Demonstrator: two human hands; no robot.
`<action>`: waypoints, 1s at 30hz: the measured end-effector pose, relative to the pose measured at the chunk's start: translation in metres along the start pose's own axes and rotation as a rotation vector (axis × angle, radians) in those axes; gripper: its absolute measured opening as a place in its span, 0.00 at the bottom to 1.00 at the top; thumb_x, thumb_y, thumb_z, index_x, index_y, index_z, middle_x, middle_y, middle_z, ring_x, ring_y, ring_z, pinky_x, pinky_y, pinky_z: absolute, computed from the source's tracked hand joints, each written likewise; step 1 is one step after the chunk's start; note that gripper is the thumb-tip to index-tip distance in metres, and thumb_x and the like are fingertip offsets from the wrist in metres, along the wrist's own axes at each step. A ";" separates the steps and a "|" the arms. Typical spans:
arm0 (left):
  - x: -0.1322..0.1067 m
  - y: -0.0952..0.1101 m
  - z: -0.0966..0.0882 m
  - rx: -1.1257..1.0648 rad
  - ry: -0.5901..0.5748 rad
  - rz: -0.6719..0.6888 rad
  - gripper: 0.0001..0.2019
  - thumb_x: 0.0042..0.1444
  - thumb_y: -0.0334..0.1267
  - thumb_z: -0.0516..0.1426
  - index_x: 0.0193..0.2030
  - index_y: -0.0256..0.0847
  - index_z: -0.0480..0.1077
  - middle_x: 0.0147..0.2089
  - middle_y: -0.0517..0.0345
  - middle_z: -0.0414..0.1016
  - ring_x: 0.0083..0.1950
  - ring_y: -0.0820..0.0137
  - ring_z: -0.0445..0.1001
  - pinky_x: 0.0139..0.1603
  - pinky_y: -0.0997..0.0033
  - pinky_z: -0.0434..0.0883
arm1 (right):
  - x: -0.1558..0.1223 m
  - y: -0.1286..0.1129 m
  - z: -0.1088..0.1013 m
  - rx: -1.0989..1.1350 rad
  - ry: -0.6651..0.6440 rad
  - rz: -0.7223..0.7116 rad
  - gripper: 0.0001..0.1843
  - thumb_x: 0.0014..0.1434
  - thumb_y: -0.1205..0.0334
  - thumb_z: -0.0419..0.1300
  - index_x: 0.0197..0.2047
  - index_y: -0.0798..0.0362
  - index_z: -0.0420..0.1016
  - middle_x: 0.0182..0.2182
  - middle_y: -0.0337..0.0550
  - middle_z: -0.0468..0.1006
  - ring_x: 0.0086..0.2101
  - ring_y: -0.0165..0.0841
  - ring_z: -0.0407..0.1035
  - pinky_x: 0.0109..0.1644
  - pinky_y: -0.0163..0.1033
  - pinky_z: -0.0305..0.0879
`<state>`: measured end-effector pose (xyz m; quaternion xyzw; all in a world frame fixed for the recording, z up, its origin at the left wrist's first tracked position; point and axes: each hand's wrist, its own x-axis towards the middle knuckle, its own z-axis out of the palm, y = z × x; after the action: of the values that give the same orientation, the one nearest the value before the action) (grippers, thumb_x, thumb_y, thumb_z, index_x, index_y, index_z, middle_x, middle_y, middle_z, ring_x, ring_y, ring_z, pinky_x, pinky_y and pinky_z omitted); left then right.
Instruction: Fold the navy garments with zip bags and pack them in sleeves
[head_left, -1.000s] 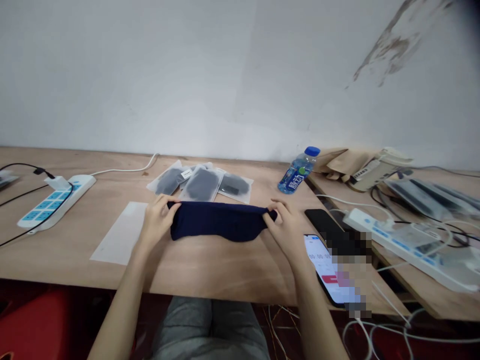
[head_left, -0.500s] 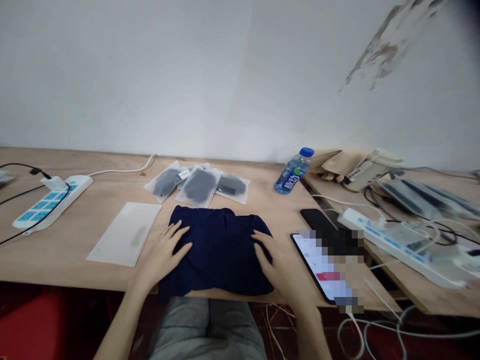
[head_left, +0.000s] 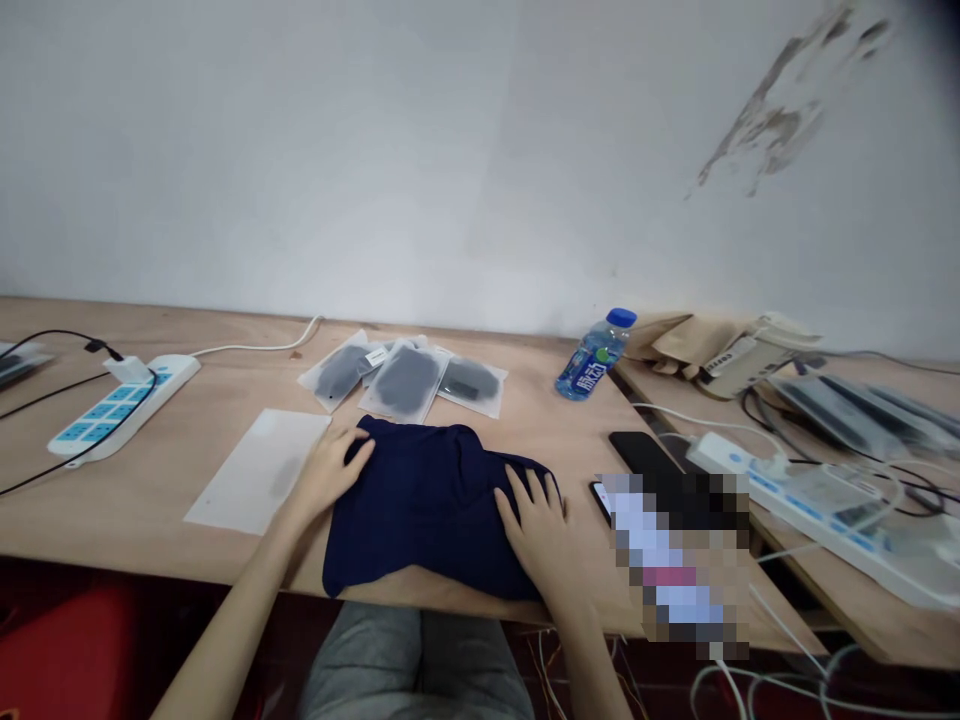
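Nearest the camera, the person's grey shorts [head_left: 416, 665] show at the bottom of the view, just below the near edge of the plywood table [head_left: 150, 510], with a red stool [head_left: 67, 650] down to the left. The left hand [head_left: 328, 470] and right hand [head_left: 532, 535] are well apart, both lying open on a navy cloth garment [head_left: 427, 510] and clamping nothing. The left hand rests at the garment's left side and the right hand, fingers spread, at its right side. The garment lies flat but rumpled at the table's near edge, just beside a translucent white sheet [head_left: 259, 470] on its left. A smartphone [head_left: 675, 560], mostly hidden by pixelation, lies just right of the right hand, with a black phone [head_left: 637, 452] beyond it. Further back, three translucent packets holding dark items [head_left: 407, 380] lie overlapping near the far edge. A white power strip [head_left: 124, 408] sits toward the left edge, and a plastic water bottle [head_left: 596, 355] lies tilted near the far right corner. Beyond it, on a lower right-hand table, are a second power strip [head_left: 795, 495] and brown paper bags [head_left: 694, 338], below a stained white wall [head_left: 300, 150].
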<state>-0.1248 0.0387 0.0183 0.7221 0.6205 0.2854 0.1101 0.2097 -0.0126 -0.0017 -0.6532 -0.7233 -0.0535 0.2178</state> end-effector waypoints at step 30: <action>0.013 0.074 0.000 -1.461 -0.041 -0.270 0.15 0.61 0.46 0.54 0.51 0.42 0.70 0.58 0.50 0.74 0.59 0.58 0.72 0.55 0.54 0.74 | 0.000 0.005 0.004 0.011 0.133 -0.001 0.22 0.65 0.57 0.48 0.57 0.52 0.72 0.57 0.51 0.74 0.59 0.51 0.62 0.60 0.62 0.56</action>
<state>-0.0619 0.0359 0.0596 0.3876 0.3537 0.5959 0.6079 0.2140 -0.0103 -0.0065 -0.6467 -0.7077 -0.0930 0.2690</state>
